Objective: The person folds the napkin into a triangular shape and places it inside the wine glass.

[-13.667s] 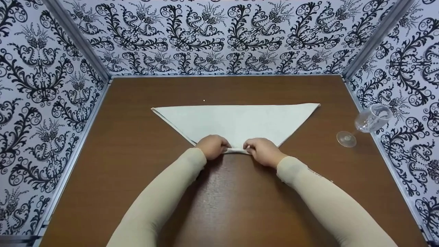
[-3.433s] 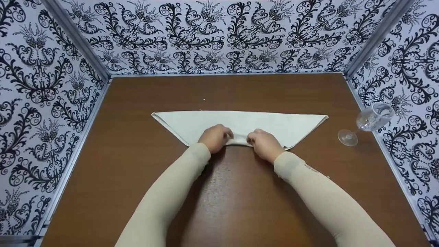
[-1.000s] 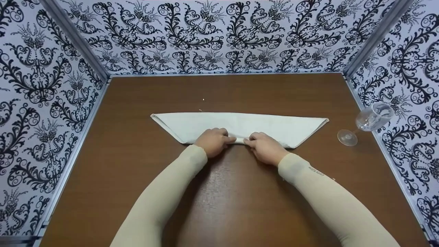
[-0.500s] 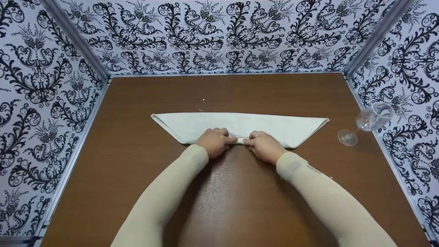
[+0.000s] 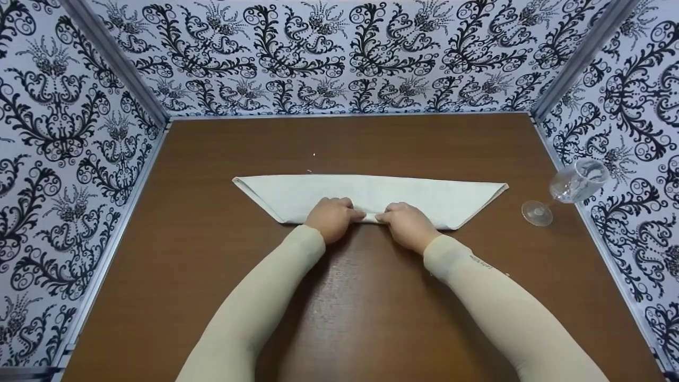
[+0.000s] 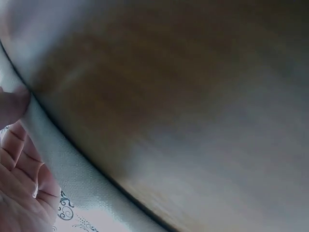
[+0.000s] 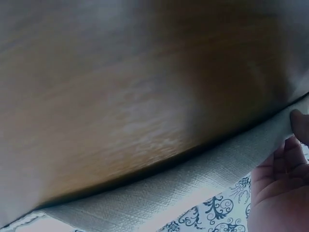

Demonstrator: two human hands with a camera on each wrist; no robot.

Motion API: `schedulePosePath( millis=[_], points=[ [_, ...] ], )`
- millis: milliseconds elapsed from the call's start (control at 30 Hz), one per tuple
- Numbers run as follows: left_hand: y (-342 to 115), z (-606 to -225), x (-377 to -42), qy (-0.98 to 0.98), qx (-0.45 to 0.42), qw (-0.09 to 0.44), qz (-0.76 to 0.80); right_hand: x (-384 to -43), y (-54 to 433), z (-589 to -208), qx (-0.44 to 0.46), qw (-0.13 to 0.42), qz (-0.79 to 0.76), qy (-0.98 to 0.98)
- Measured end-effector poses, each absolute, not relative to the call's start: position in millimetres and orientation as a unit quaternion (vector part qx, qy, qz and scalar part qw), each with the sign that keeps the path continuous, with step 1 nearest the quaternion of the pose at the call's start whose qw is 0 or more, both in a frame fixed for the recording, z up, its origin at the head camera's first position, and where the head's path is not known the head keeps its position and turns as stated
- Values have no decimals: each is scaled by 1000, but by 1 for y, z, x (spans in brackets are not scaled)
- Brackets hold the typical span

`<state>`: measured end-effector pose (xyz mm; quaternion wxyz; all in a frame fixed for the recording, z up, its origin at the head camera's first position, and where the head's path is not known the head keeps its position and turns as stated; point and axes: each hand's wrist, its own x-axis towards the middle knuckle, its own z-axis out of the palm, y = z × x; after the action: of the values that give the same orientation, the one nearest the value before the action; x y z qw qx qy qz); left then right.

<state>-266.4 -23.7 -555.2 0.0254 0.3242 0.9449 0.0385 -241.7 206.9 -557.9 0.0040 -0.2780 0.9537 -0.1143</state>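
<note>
A white cloth napkin point(image 5: 403, 192) lies across the middle of the table, a wide strip with slanted ends and a rolled near edge. My left hand point(image 5: 331, 218) pinches this rolled edge left of its middle, and my right hand point(image 5: 408, 225) pinches it just to the right. Only a short piece of the roll shows between the two hands. In the left wrist view the thumb point(image 6: 13, 105) presses the near side of the cloth point(image 6: 72, 166), with the other fingers beyond it. The right wrist view has the right thumb point(image 7: 300, 126) on the same edge.
A clear stemmed wine glass point(image 5: 575, 183) lies on its side at the table's right edge. Patterned panels point(image 5: 329, 58) in metal frames wall the brown table point(image 5: 339, 329) at the back and both sides. Tiny white specks point(image 5: 314, 154) lie beyond the napkin.
Compared with the oldest frame, the napkin is narrower front to back, its near edge rolled away from me and its ends blunter. Over the last second the hands have barely moved.
</note>
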Motion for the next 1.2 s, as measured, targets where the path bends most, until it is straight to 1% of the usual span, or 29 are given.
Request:
schedulePosePath(
  millis=[67, 167, 333, 433, 600, 767, 900, 967, 1067, 1200],
  points=[
    [-24, -552, -265, 945, 324, 28, 34, -242, 207, -557, -275, 14, -116, 954],
    [-25, -548, -265, 946, 318, 49, 42, -245, 207, -556, -263, 40, -129, 955],
    [-25, -543, -270, 947, 277, 120, 111, -249, 206, -554, -231, 94, -156, 956],
    [-24, -543, -275, 943, 250, 153, 156, -253, 205, -551, -204, 120, -173, 956],
    [-22, -548, -282, 939, 225, 174, 195, -258, 200, -546, -158, 150, -200, 955],
    [-23, -551, -285, 937, 214, 163, 221, -263, 196, -544, -137, 160, -202, 956],
    [-22, -550, -285, 938, 196, 156, 241, -265, 196, -543, -131, 151, -194, 960],
    [-21, -549, -284, 943, 187, 147, 233, -264, 197, -542, -129, 137, -193, 963],
    [-19, -548, -282, 952, 201, 116, 201, -261, 197, -542, -136, 102, -177, 969],
    [-19, -548, -276, 950, 275, 55, 139, -255, 197, -546, -184, 46, -125, 974]
  ],
)
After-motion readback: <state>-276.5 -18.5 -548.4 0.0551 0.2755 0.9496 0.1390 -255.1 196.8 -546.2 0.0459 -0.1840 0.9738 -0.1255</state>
